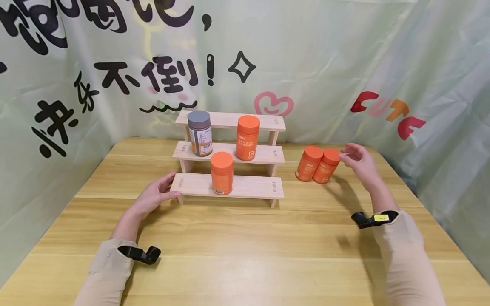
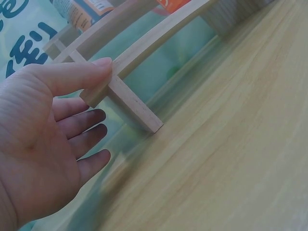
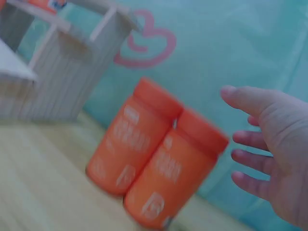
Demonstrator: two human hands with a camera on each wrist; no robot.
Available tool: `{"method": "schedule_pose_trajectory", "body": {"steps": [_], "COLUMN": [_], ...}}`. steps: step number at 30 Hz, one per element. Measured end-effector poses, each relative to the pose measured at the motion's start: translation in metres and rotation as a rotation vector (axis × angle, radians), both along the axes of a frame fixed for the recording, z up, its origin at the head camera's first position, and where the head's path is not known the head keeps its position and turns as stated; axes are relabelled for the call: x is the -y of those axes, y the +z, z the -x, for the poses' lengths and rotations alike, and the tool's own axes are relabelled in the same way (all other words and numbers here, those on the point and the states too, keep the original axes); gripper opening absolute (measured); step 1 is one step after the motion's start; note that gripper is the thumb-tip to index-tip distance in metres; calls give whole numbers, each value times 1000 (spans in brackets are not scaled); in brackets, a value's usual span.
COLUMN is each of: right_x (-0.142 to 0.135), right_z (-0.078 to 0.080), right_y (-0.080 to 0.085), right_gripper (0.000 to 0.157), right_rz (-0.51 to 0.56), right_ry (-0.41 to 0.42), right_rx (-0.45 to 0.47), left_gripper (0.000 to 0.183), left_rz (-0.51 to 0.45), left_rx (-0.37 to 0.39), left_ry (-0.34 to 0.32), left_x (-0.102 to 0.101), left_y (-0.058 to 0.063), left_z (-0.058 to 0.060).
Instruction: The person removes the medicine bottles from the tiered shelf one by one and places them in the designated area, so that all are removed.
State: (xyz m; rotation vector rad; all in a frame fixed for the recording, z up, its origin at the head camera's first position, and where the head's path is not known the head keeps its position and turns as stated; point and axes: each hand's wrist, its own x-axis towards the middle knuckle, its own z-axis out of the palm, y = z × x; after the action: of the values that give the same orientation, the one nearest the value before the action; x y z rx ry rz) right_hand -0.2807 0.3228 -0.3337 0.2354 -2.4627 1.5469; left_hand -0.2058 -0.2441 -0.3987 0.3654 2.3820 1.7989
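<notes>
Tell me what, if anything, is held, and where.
The left hand holds the three-tier wooden stand by the left end of its lowest board. The right hand, beside the rightmost orange jar, holds nothing.

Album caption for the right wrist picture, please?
Right hand beside two orange jars on a wooden table, near a tiered stand.

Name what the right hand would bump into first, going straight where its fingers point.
Probably the nearer orange jar of the side-by-side pair; it stands just ahead of the right hand, though depth is unclear.
</notes>
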Motion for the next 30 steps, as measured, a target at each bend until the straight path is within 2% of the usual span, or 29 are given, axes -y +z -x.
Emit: {"method": "schedule_pose_trajectory", "body": {"steps": [3, 7, 10, 14, 19, 30], "right_x": [7, 23, 41, 68, 101, 161], "right_z": [0, -2, -4, -4, -3, 3], "right_y": [14, 36, 51, 68, 81, 84], "right_gripper": [36, 49, 56, 58, 60, 62], "right_rz": [50, 18, -34, -81, -87, -105], "right_ry": [-48, -96, -77, -5, 89, 246], "right_rx": [-29, -33, -32, -32, -21, -41], "left_gripper": [76, 76, 76, 75, 74, 76], "left_rz": [0, 6, 7, -1, -6, -1], "left_rx": [1, 0, -1, 0, -3, 3], "left_ry": [-4, -2, 1, -3, -5, 2], "left_x": [1, 0, 0, -1, -1, 0], "left_y": [1, 3, 4, 3, 1, 0], "left_z": [0, 0, 1, 1, 1, 0]}}
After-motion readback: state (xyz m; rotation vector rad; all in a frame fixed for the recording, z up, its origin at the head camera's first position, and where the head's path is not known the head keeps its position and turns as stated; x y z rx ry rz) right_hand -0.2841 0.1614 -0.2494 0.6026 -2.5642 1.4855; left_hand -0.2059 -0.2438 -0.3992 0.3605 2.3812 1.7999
